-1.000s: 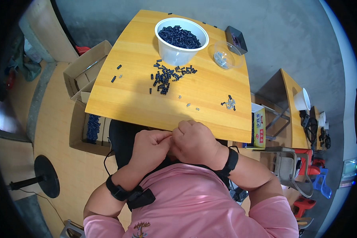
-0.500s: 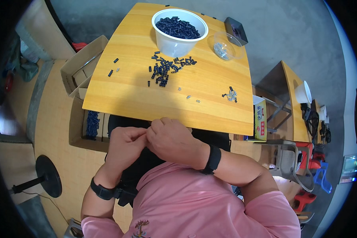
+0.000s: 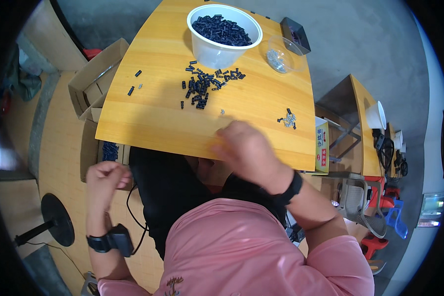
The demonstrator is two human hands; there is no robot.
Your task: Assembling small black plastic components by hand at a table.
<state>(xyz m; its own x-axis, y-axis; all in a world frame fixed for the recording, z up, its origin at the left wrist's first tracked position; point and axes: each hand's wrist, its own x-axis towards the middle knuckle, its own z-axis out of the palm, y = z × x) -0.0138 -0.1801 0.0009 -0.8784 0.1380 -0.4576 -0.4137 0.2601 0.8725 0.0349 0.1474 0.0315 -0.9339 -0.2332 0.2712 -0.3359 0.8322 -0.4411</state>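
My left hand [image 3: 105, 180] is off the table's left front side, by the cardboard box [image 3: 90, 148] that holds dark blue parts [image 3: 110, 151]. Its fingers are curled together, and whatever they may hold is hidden. Above the front edge of the wooden table [image 3: 167, 130], my right hand [image 3: 246, 148] is smeared by motion, so its fingers cannot be read. Just beyond it lies a small silvery piece [image 3: 222, 112]. Farther back, a loose pile of small black cylindrical parts [image 3: 200, 88] is spread in front of a white tub [image 3: 216, 56] filled with similar parts.
A clear bowl [image 3: 291, 63] with small silvery pieces and a black box [image 3: 301, 37] stand at the back right. Silvery and black bits [image 3: 289, 120] lie near the right edge. Another open cardboard box [image 3: 86, 84] is left of the table; a chair [image 3: 352, 200] is at right.
My hands were together in front of the table edge and have parted. The left went left and down toward the box; the right moved right and forward over the table.
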